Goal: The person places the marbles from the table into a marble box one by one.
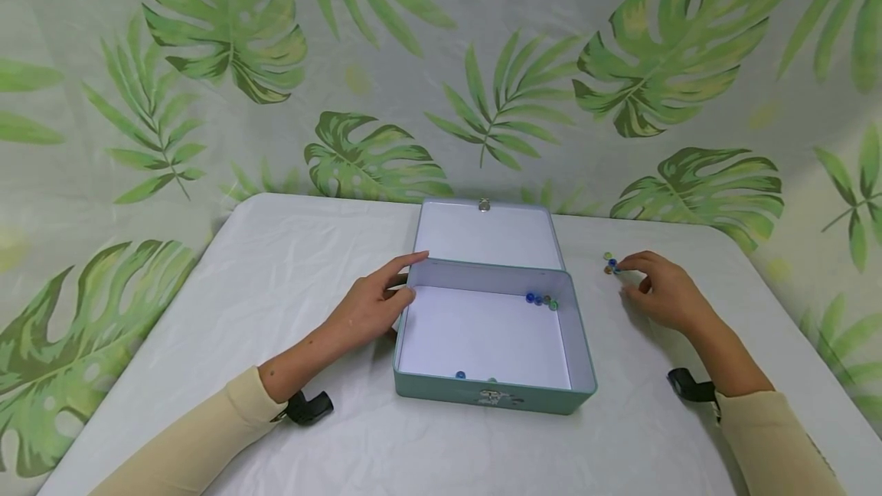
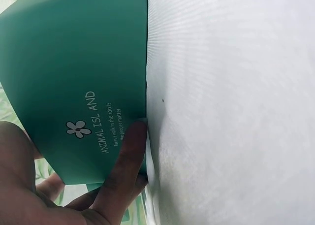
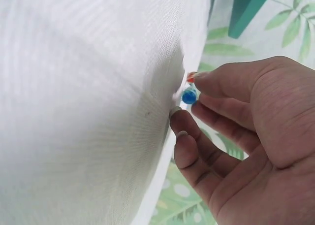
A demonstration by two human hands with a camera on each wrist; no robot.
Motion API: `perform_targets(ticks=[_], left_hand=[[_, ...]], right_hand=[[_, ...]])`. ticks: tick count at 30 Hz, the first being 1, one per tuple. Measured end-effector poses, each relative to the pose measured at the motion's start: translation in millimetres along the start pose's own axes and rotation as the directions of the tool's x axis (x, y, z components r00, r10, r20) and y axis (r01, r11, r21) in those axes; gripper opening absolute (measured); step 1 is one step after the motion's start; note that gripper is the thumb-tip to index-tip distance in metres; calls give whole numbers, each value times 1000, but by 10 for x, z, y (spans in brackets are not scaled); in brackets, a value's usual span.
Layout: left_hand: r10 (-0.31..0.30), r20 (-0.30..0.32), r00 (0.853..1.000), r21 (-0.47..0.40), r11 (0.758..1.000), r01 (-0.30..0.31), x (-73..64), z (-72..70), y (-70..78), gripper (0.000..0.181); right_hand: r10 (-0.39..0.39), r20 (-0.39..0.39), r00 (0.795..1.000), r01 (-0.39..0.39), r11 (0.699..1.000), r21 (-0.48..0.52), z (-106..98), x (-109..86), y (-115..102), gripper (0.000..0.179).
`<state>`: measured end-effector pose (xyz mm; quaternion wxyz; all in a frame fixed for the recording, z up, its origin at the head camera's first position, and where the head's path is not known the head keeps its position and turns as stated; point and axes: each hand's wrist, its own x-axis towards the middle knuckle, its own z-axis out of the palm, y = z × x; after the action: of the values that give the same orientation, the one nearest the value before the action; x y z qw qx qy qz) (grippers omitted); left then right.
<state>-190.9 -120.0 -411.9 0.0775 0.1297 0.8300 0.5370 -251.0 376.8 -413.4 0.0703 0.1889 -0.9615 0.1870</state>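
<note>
A green tin box [image 1: 496, 398] lies with its lid [image 1: 489, 236] folded back. My left hand [image 1: 368, 305] grips its left side near the hinge corner, thumb at the rim and fingers along the outer wall. Printed lettering shows on that wall in the left wrist view. To the right of the box, my right hand [image 1: 664, 293] reaches to a small cluster of marbles. Its fingertips are beside a blue marble [image 3: 189, 96] and an orange one [image 3: 191, 77], thumb and index finger apart. A green marble [image 1: 608, 256] lies just behind them.
Inside the tin, several blue, brown and green marbles [image 1: 530, 298] sit by the back right corner. A blue marble [image 1: 460, 375] and a pale one lie by the front wall. A white cloth [image 1: 310, 251] covers the table; a leaf-patterned curtain [image 1: 386, 83] hangs behind.
</note>
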Motion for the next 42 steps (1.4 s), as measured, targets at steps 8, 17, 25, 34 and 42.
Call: perform_targets(ticks=[8,17,25,34,42], left_hand=[[-2,-2,1000,-1,1000,2,-5,6,8,60],[6,3,1000,7,1000,-6,-7,0,3,59],[4,9,1000,-10,1000,-4,-6,-4,7,59],[9,12,1000,-19,1000,-9,-1,1,6,59],[4,6,1000,-12,1000,-4,-6,8,-8,59]], right_hand=[[-14,7,1000,14,1000,-15,25,-2,19,32],[-21,10,1000,21,1000,-16,26,-8,28,35],[-8,1,1000,8,1000,-20,46,-3,65,29],[32,23,999,-32,999,-19,40,5,58,8],[27,4,1000,-27,999,-33,29,11,-14,8]])
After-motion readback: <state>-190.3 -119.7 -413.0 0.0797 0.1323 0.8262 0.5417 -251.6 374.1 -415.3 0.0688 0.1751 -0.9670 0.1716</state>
